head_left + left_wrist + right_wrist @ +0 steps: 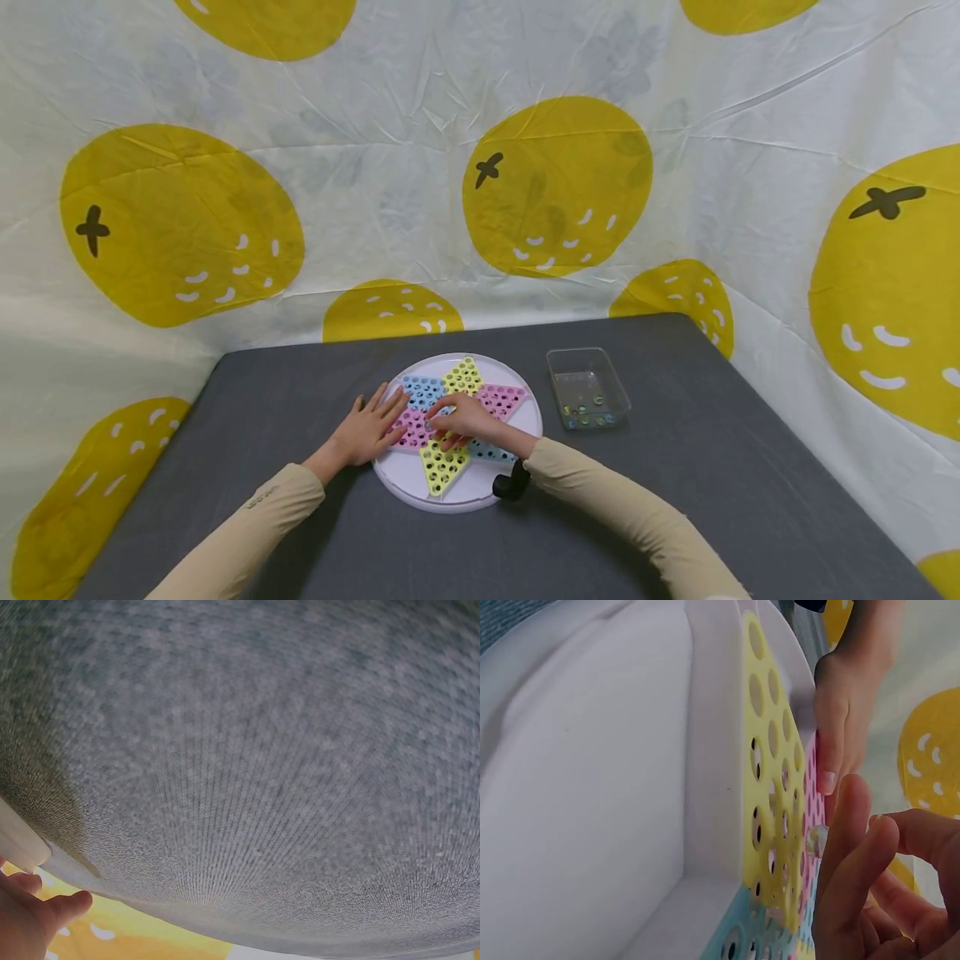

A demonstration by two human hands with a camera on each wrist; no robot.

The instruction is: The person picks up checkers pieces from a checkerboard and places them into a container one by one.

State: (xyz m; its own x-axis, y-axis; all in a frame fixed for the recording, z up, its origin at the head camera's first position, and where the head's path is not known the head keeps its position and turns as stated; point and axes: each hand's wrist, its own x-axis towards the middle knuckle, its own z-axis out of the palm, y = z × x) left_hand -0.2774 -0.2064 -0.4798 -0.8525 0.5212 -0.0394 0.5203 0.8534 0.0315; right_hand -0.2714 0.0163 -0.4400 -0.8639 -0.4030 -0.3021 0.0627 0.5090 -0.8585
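A round white Chinese checkers board (467,497) lies on the dark table, its star of holes in yellow, pink and light blue. Spread over the board's left side, my left hand (365,429) rests its straight fingers on the pink and blue points. My right hand (467,418) is over the middle of the star with bent fingers. At its fingertips it pinches a clear glass marble (816,841), close to the holes of the pink part; the fingers partly hide it in the right wrist view. The left wrist view shows mostly table, with part of my left hand (34,919) at the corner.
Right of the board stands a clear plastic box (588,375) with several glass marbles (587,415) gathered at its near end. Dark table (420,550) surrounds both. A white cloth printed with yellow fruit (558,183) hangs behind the table and along its sides.
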